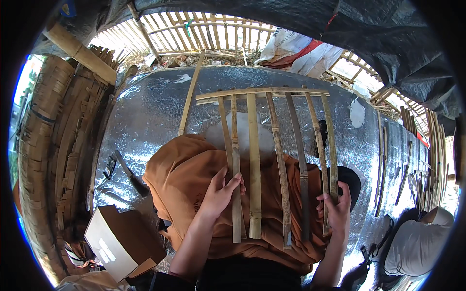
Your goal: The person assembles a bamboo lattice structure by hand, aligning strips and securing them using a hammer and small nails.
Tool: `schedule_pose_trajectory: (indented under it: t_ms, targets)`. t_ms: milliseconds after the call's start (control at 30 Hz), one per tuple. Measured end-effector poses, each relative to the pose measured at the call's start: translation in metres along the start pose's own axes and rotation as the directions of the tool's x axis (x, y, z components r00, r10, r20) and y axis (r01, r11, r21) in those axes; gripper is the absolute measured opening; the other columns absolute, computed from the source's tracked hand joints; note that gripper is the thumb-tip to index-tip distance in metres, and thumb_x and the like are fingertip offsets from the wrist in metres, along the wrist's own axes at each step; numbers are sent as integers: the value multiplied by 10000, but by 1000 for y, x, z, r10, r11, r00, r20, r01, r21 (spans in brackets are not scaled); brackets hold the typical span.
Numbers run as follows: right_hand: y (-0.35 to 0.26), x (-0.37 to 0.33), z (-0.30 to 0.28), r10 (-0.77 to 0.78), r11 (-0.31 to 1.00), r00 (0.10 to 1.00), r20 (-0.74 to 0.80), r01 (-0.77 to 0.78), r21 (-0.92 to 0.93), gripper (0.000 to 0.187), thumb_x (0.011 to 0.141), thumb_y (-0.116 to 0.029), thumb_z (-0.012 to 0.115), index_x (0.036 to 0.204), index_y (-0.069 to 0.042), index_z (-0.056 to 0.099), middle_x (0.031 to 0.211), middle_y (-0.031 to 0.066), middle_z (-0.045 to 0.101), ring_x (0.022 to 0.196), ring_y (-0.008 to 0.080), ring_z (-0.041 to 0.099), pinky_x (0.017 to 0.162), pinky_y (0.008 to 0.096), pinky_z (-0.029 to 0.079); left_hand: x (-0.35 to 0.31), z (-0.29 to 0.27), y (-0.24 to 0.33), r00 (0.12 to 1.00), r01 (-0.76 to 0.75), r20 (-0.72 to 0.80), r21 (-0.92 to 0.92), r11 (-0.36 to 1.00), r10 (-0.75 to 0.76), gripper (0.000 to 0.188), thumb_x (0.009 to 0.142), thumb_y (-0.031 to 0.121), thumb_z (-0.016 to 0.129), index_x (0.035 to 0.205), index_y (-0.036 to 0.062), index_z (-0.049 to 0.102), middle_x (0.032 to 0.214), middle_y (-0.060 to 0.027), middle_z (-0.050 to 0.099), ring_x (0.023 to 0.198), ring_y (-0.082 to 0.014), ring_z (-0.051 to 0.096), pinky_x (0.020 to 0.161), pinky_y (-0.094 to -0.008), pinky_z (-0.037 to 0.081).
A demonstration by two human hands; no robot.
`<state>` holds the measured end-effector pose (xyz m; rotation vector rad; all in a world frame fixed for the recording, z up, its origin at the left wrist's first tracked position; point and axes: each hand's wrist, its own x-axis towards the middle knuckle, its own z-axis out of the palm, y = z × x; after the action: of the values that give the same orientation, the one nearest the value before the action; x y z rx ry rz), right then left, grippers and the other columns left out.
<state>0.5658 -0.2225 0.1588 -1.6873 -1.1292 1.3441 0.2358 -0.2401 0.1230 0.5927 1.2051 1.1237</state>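
A bamboo lattice (253, 160) lies over my lap, with several upright slats fixed at their far ends between thin crosspieces (272, 91). Their near ends are loose and uneven in length. My left hand (219, 193) is closed on a slat near the lattice's left side, thumb on top. On the right, my right hand (338, 206) has its fingers curled round the outermost slat. Under the lattice an orange-brown cloth (182, 167) covers my legs.
A silver foil sheet (145, 104) covers the ground. To the left lie a knife (127, 169) and an open cardboard box (104, 240). Loose bamboo strips (381, 165) rest at the right, near a grey bag (412, 242). A bamboo fence (208, 36) stands beyond.
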Motion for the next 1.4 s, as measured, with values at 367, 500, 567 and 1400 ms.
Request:
schedule_pose_trajectory:
  t_ms: [367,500,567,1400]
  targets:
    - [-2,-1,1,-12,1000,1000,-4,12,-5,361,974,-37,613,1278,-6,422,831,140,696,587,152,656,490,263,519,-1,-1,1,998,-53,20,-28,998,54,207,1031,145,576,1172,-3,543,918,-40,619,813,-121,606,759,-288,511]
    - [-5,-6,-3,-54,996,998,-10,55,66,374,965,-18,617,1284,-6,422,797,124,674,580,151,645,495,263,515,-10,9,8,990,-143,-37,-208,968,138,245,1003,100,601,1220,22,516,1240,-86,585,1187,-186,559,994,-368,485]
    - [-9,-9,-3,-68,991,998,5,67,115,382,961,-10,619,1288,-5,422,787,119,667,578,151,641,499,266,512,-17,14,16,989,-149,-35,-327,933,146,309,995,104,610,1273,47,490,1376,-105,535,1319,-225,502,1066,-415,456]
    - [-12,19,78,-161,644,773,614,-389,659,525,1023,-170,597,1506,-89,406,833,59,598,556,86,518,475,184,410,-20,64,123,739,-600,82,-369,709,668,268,1078,336,466,1179,89,486,1323,-130,555,1365,-322,493,1135,-510,359]
